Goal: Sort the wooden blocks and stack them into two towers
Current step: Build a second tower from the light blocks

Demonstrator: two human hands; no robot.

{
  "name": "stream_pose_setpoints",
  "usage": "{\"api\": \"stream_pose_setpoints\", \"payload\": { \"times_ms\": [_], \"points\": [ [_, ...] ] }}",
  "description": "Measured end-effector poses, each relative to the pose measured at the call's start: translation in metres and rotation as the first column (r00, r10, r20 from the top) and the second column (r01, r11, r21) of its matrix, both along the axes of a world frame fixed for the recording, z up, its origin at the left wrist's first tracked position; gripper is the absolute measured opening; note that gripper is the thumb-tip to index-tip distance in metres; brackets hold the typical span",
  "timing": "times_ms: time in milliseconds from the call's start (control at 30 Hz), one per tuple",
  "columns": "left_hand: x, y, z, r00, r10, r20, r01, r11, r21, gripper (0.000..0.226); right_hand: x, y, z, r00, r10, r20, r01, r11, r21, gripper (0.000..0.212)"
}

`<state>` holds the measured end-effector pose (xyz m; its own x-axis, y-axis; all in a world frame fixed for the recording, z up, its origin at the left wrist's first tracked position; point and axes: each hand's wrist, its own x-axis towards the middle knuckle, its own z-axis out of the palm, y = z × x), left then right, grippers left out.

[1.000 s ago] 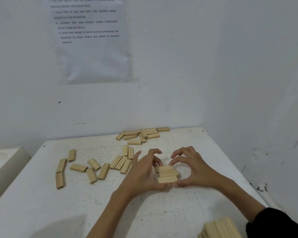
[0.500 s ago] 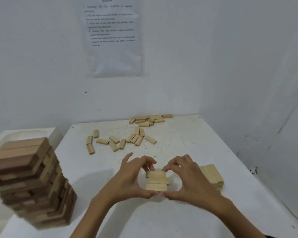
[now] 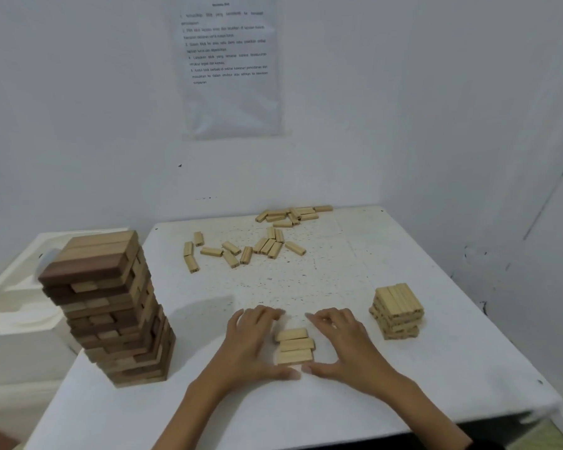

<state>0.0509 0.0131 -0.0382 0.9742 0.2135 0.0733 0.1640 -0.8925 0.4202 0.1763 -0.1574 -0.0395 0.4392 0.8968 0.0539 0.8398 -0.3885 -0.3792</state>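
On the white table, three pale blocks lie side by side between the left hand and right hand. Both hands are relaxed with fingers extended, grasping nothing. A dark-wood tower stands left, a short pale stack right, and loose pale blocks lie beyond.

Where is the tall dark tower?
In the head view, the tall dark tower stands at the left edge of the table, left of the left hand, apart from it.

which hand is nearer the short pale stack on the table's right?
Right. The right hand sits just left of the pale stack, apart; the left hand is beyond the three-block row.
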Motion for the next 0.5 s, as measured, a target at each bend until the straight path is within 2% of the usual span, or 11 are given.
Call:
{"api": "stream_pose_setpoints", "payload": {
  "times_ms": [67, 100, 200, 367, 500],
  "points": [
    [-0.011, -0.005, -0.003, 0.994, 0.080, -0.070, -0.079, 0.997, 0.008, 0.124, -0.014, -0.006, -0.008, 0.987, -0.117, 0.107, 0.122, 0.992, -0.039, 0.112],
    [-0.017, -0.009, -0.005, 0.990, 0.108, -0.094, -0.107, 0.994, 0.016, 0.127, -0.021, -0.008, -0.015, 0.967, -0.174, 0.184, 0.181, 0.983, -0.022, 0.106],
    [-0.029, -0.024, -0.011, 0.981, 0.138, -0.136, -0.123, 0.986, 0.116, 0.121, -0.037, -0.013, -0.033, 0.950, -0.248, 0.187, 0.259, 0.965, -0.032, 0.073],
    [-0.025, -0.043, -0.013, 0.984, 0.118, -0.136, -0.104, 0.989, 0.102, 0.112, -0.043, -0.007, -0.036, 0.932, -0.279, 0.231, 0.293, 0.956, -0.027, 0.062],
    [-0.019, -0.046, -0.016, 0.982, 0.118, -0.147, -0.102, 0.989, 0.111, 0.117, -0.041, -0.003, -0.043, 0.931, -0.262, 0.253, 0.274, 0.962, -0.013, 0.064]
  ]
}}
